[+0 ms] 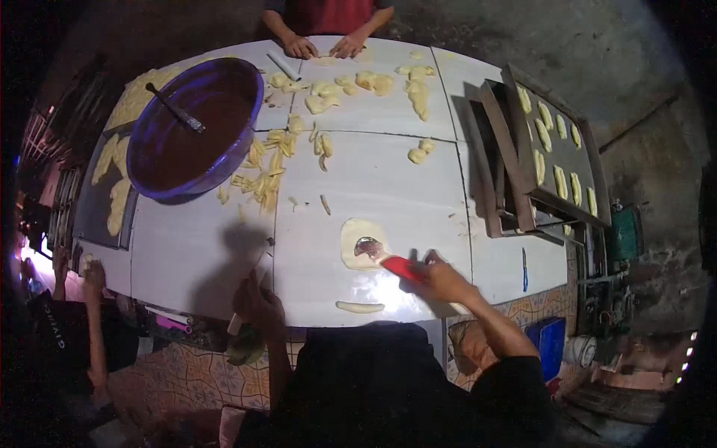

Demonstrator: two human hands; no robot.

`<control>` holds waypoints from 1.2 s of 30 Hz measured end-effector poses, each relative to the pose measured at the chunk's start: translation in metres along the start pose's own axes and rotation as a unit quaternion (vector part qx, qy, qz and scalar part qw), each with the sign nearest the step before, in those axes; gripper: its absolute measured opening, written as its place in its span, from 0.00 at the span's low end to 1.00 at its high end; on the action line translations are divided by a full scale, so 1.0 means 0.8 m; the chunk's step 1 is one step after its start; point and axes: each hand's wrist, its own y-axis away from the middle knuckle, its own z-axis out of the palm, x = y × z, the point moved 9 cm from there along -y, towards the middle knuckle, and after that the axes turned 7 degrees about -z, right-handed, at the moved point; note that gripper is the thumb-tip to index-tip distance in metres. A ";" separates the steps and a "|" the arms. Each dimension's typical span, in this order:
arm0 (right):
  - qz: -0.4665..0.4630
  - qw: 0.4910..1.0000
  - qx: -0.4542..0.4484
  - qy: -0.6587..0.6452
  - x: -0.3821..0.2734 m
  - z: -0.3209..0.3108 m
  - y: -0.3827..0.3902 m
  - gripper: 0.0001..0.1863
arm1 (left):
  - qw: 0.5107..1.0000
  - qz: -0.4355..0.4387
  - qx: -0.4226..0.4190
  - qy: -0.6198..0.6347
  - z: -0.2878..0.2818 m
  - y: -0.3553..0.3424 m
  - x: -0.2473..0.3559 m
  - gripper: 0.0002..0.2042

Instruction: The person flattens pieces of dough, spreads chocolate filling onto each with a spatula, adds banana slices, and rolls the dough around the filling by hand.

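My right hand [442,282] grips a spoon with a red handle [403,267]. Its shiny bowl, smeared with brown paste [367,247], rests on a flattened piece of dough [353,260] on the white table. In shadow at the table's near edge, my left hand [259,305] is closed around a slim pale stick [262,260]; its fingers are dim and partly hidden. A rolled strip of dough [360,307] lies just in front of me, below the flattened piece.
A large purple basin [240,151] of brown paste stands far left, beside dough strips [267,179]. Trays [554,207] with shaped dough are stacked right, near a blue knife [525,270]. Across the table, another person's hands [323,48] work dough; another person's arm [95,313] reaches in left.
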 end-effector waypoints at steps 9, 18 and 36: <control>0.020 0.960 0.266 0.086 0.072 -0.107 -0.002 0.21 | 0.999 -0.018 -0.043 0.000 -0.012 -0.013 0.007 0.27; -0.212 0.921 0.325 -0.031 -0.128 0.001 -0.284 0.13 | 0.995 -0.033 -0.086 0.046 0.069 0.011 -0.034 0.25; -0.247 0.908 0.300 -0.156 -0.055 -0.005 -0.081 0.12 | 0.883 0.267 -0.126 0.365 -0.053 -0.014 0.194 0.17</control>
